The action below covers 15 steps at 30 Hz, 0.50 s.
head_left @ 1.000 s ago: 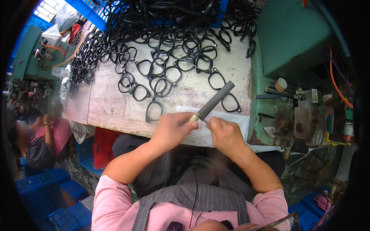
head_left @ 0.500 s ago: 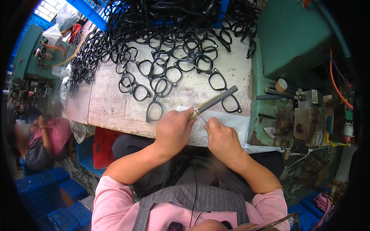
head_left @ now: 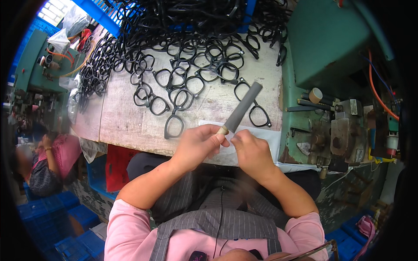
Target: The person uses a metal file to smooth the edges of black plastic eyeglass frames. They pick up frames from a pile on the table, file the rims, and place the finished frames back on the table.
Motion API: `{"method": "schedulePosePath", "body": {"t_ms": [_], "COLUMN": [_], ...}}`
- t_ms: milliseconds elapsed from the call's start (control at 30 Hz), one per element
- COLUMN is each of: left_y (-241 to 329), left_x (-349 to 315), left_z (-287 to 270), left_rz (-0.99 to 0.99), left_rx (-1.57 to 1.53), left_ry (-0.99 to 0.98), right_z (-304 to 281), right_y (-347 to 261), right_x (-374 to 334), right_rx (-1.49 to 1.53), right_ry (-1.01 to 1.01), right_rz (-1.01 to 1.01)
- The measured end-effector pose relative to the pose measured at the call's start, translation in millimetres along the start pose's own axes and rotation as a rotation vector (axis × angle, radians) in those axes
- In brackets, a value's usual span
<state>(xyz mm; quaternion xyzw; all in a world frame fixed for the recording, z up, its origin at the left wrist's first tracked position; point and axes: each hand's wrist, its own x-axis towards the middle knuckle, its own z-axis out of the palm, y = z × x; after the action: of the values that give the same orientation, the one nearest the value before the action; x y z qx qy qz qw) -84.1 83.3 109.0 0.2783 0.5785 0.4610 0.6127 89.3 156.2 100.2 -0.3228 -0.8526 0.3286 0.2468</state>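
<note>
A long grey flat file point(head_left: 244, 106) slants up and away over the front of the table. My left hand point(head_left: 196, 145) is closed around its tan lower end. My right hand point(head_left: 252, 152) sits just right of that end, fingertips pinched together; whatever they hold is too small or hidden to make out. Beneath my hands a white sheet point(head_left: 272, 138) lies along the table's front edge. Behind the file rests a black eyeglass frame point(head_left: 260, 125), partly covered by it. Another black frame point(head_left: 166, 128) lies left of my left hand.
Many black eyeglass frames point(head_left: 183, 17) are heaped at the back, in and around a blue crate point(head_left: 251, 13), and spread over the table point(head_left: 117, 117). A green machine point(head_left: 326, 48) with metal clamps and several bars borders the right. Another person point(head_left: 65, 150) sits at far left.
The file has swung to a steeper angle, its far end moving left and away, and now shows a broader grey face. My left hand has turned with it; my right hand stays close by.
</note>
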Motion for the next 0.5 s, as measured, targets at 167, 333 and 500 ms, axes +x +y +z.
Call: {"method": "schedulePosePath", "body": {"t_ms": [167,333,500], "left_y": [0,-1,-5], "left_x": [1,1,0], "left_z": [-1,3,10], "left_rz": [-0.016,-0.047,0.026], "left_rx": [-0.192,-0.106,0.141], "left_ry": [-0.052,-0.037,0.089], "right_z": [-7,-1,0], "right_y": [3,11,11], "right_x": [7,10,5], "right_rx": [0.538,1.001,0.885], "right_ry": [0.081,-0.027,0.014], "right_rz": [0.396,0.62,0.61]}}
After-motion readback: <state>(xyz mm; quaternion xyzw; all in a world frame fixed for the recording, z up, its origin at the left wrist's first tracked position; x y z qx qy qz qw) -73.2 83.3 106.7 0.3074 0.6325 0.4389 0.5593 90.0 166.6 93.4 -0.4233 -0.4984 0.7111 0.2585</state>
